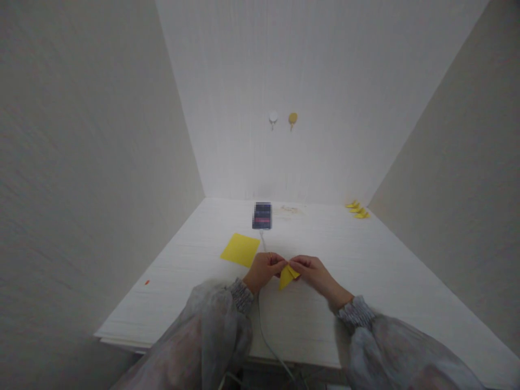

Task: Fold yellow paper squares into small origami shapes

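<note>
A small folded yellow paper (pixel 287 276) is held just above the white table (pixel 365 292), pinched from both sides. My left hand (pixel 263 270) grips its left edge with closed fingers, a ring on one finger. My right hand (pixel 314 272) pinches its right top edge. A flat yellow paper square (pixel 240 249) lies on the table just left of and behind my left hand.
A phone (pixel 262 215) stands at the back of the table, its white cable (pixel 264 325) running toward me. Several folded yellow pieces (pixel 357 209) lie in the back right corner. Two wall hooks (pixel 283 118) hang above. Walls close in on three sides.
</note>
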Demonstrator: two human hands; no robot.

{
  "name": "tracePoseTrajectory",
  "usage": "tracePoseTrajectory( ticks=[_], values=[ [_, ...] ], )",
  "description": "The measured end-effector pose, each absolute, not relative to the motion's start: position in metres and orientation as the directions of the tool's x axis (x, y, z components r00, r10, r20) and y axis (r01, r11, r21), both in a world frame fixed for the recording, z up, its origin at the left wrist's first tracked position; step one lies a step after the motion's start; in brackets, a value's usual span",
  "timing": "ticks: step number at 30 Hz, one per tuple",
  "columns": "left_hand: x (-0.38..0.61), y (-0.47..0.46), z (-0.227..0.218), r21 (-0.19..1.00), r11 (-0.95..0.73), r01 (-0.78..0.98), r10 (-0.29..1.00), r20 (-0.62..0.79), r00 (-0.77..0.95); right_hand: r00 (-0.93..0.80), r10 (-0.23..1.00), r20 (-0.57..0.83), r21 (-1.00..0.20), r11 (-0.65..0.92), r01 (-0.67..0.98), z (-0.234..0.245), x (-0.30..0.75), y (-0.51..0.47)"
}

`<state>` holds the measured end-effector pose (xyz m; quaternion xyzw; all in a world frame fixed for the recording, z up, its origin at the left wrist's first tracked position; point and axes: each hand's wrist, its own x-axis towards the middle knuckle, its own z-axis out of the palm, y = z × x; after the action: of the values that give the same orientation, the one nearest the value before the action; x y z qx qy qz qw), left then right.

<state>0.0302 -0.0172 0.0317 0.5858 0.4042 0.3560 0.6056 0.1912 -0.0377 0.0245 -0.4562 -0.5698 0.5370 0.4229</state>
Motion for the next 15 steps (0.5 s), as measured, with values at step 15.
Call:
tracePoseTrajectory(
  ticks=[15],
  values=[
    [0.0290,-0.0173,0.0317,0.997,0.064,0.052,0.892,-0.080,0.444,-0.206,0.975,-0.079,-0.993,-0.058,0.107,0.0241,0.1889,-0.0377]
  ],
)
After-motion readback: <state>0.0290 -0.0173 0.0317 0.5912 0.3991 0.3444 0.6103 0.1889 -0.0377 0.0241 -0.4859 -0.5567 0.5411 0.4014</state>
